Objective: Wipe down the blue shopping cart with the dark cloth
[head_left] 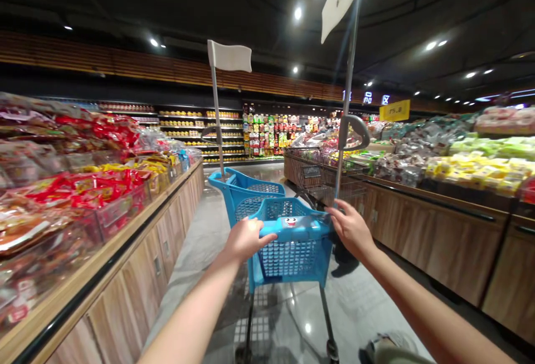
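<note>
A small blue plastic shopping cart (292, 263) stands right in front of me, with a smiling cartoon face on its handle bar. My left hand (246, 238) is closed over the left end of that bar, thumb lying along it. At the right end of the bar, my right hand (353, 229) has its bent fingers against the foot of a tall metal pole (346, 96) topped by a white flag (337, 4). A second blue cart (234, 197) is just beyond, with its own white flag (230, 57).
Wood-panelled bins of packaged snacks line the left (179, 208) and right (434, 247) of the aisle. A dark metal cart (309, 171) stands ahead on the right. Stocked wall shelves (184, 124) close off the far end. A dark shoe (346, 263) shows beside the cart.
</note>
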Available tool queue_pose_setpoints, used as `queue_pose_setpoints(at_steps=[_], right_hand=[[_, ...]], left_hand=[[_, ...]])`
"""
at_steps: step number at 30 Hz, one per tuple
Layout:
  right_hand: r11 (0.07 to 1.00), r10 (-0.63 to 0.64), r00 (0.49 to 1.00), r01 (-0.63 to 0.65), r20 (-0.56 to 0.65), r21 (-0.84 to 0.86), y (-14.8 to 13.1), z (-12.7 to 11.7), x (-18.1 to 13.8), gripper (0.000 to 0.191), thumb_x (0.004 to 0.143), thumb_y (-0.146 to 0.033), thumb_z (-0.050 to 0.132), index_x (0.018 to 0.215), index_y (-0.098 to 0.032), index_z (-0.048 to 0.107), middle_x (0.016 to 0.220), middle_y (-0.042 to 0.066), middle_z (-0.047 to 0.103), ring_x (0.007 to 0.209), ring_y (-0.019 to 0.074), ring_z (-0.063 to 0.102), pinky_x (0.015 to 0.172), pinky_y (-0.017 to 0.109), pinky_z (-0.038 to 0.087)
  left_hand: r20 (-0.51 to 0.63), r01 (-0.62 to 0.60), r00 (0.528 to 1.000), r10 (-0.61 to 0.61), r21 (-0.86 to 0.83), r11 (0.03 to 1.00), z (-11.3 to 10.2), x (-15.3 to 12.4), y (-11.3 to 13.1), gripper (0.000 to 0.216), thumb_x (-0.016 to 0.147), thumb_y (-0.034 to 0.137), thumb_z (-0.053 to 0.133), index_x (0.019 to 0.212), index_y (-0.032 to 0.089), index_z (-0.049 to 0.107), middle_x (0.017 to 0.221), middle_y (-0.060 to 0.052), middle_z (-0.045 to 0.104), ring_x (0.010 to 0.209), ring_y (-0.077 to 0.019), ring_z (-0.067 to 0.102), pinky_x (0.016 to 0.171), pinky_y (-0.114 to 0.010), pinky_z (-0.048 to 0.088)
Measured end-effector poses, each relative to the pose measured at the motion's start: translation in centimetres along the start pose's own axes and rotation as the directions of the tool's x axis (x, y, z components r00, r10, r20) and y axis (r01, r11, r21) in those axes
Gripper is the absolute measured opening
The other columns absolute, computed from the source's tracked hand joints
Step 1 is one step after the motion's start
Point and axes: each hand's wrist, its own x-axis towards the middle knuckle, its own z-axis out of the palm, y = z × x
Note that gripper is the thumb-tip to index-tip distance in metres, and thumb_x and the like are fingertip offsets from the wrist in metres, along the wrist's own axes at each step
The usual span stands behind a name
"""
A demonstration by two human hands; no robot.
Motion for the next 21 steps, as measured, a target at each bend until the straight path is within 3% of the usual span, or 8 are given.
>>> queue_pose_setpoints(at_steps=[2, 5, 9, 11, 13, 18, 21], right_hand=[[0.999, 0.007, 0.994, -0.002, 0.108, -0.046, 0.7, 1.8, -0.7, 0.033, 0.093, -0.042, 0.046, 0.099, -0.023, 0.072, 0.108, 0.010, 0.065, 0.101, 0.0259, 0.060, 0.089, 0.042, 0.049], [0.993, 0.057, 0.983, -0.039, 0.172, -0.110, -1.2, 3.1, -0.4, 0.034, 0.093, -0.046, 0.047, 0.095, -0.024, 0.073, 0.096, 0.007, 0.069, 0.089, 0.0232, 0.063, 0.082, 0.037, 0.050], [0.988, -0.107, 0.975, 0.126, 0.196, -0.084, -5.2, 4.1, 0.2, 0.032, 0.093, -0.043, 0.048, 0.112, -0.025, 0.068, 0.112, 0.008, 0.066, 0.103, 0.0242, 0.059, 0.092, 0.038, 0.046], [0.974, -0.191, 0.960, 0.211, 0.206, -0.078, -5.2, 4.4, 0.1, 0.034, 0.091, -0.040, 0.052, 0.117, -0.022, 0.065, 0.120, 0.011, 0.062, 0.110, 0.0263, 0.056, 0.095, 0.039, 0.044], [0.972, -0.189, 0.952, 0.217, 0.239, -0.093, -3.6, 4.3, 0.1, 0.032, 0.090, -0.037, 0.052, 0.113, -0.021, 0.066, 0.115, 0.011, 0.064, 0.104, 0.0256, 0.057, 0.089, 0.037, 0.046], [0.973, 0.110, 0.942, -0.037, 0.317, -0.229, 2.1, 2.5, 1.2, 0.031, 0.093, -0.033, 0.043, 0.085, -0.021, 0.071, 0.087, 0.006, 0.069, 0.082, 0.0183, 0.062, 0.075, 0.027, 0.043], [0.917, 0.307, 0.904, -0.196, 0.299, -0.348, 3.0, 1.9, 2.4, 0.033, 0.092, -0.033, 0.043, 0.078, -0.020, 0.070, 0.082, 0.007, 0.070, 0.076, 0.0188, 0.063, 0.066, 0.027, 0.040]], left_hand=[[-0.043, -0.051, 0.998, 0.050, -0.034, 0.998, 0.6, 0.1, -0.2, 0.043, 0.088, 0.059, 0.050, 0.092, 0.021, 0.070, 0.101, -0.010, 0.074, 0.104, -0.0276, 0.065, 0.101, -0.044, 0.042], [-0.078, -0.051, 0.996, 0.042, -0.116, 0.992, 1.1, 0.3, -0.4, 0.039, 0.091, 0.053, 0.047, 0.095, 0.022, 0.071, 0.109, -0.008, 0.073, 0.109, -0.0253, 0.064, 0.108, -0.048, 0.036], [-0.103, -0.002, 0.994, -0.020, -0.206, 0.979, 1.2, 0.3, -1.2, 0.040, 0.095, 0.049, 0.041, 0.089, 0.025, 0.072, 0.108, -0.003, 0.074, 0.112, -0.0229, 0.064, 0.111, -0.051, 0.031], [-0.100, -0.017, 0.995, -0.008, -0.244, 0.970, 1.0, 0.2, -1.7, 0.040, 0.097, 0.045, 0.037, 0.087, 0.026, 0.071, 0.107, -0.002, 0.075, 0.114, -0.0227, 0.063, 0.112, -0.053, 0.029], [-0.102, -0.047, 0.995, 0.019, -0.278, 0.959, 0.9, 0.0, -2.0, 0.042, 0.098, 0.042, 0.034, 0.085, 0.026, 0.071, 0.104, 0.000, 0.075, 0.116, -0.0230, 0.062, 0.113, -0.055, 0.027], [-0.137, -0.064, 0.990, 0.017, -0.345, 0.936, 1.4, 0.2, -0.5, 0.046, 0.098, 0.040, 0.034, 0.071, 0.024, 0.068, 0.088, 0.000, 0.077, 0.117, -0.0217, 0.062, 0.114, -0.051, 0.028], [-0.145, -0.044, 0.989, -0.011, -0.368, 0.929, 1.8, 0.6, 1.5, 0.043, 0.097, 0.041, 0.036, 0.075, 0.025, 0.069, 0.089, -0.001, 0.077, 0.114, -0.0201, 0.063, 0.115, -0.046, 0.030]])
